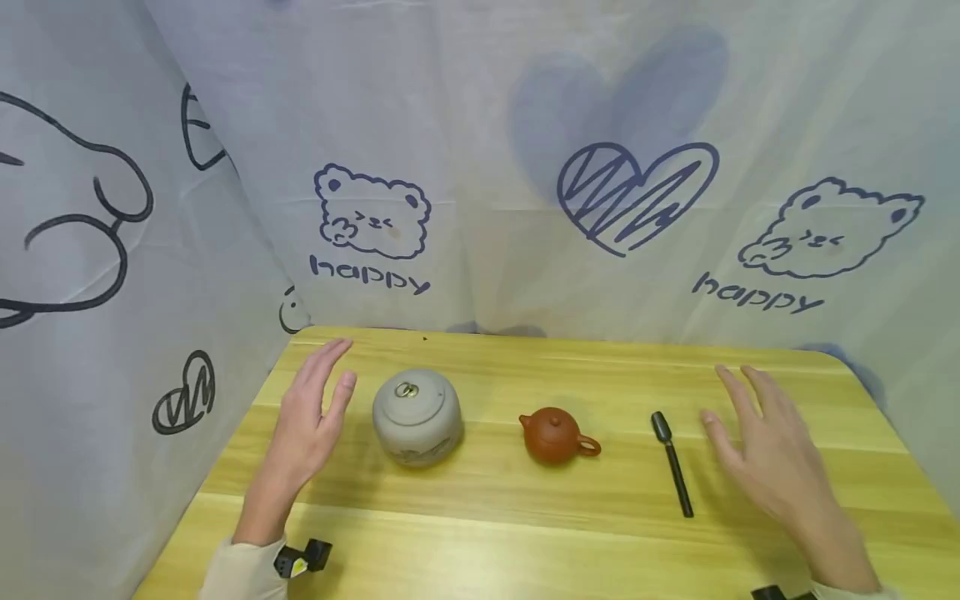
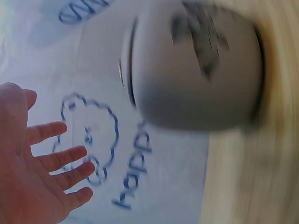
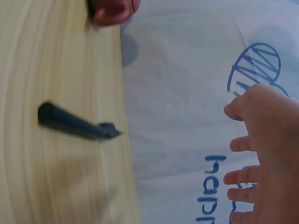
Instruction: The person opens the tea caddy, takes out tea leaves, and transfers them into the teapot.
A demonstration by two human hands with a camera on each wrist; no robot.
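My left hand [image 1: 311,421] is held over the table just left of a round grey lidded jar [image 1: 417,429], fingers extended and nothing in them. A small ring sits on the jar's lid, and the left wrist view shows a dark plant-like print on the jar [image 2: 201,70]. To the right of a slim black tea scoop [image 1: 675,471], my right hand [image 1: 776,446] hovers with its fingers spread and holds nothing. Between jar and scoop stands a small reddish-brown teapot [image 1: 551,437], spout to the left and handle to the right.
The wood-grain table [image 1: 450,542] has rounded far corners. Behind it hangs a pale cloth [image 1: 480,167] printed with bears, hearts and the word happy; another printed cloth [image 1: 75,400] hangs along the left side. A camera [image 1: 303,558] is strapped to the left wrist.
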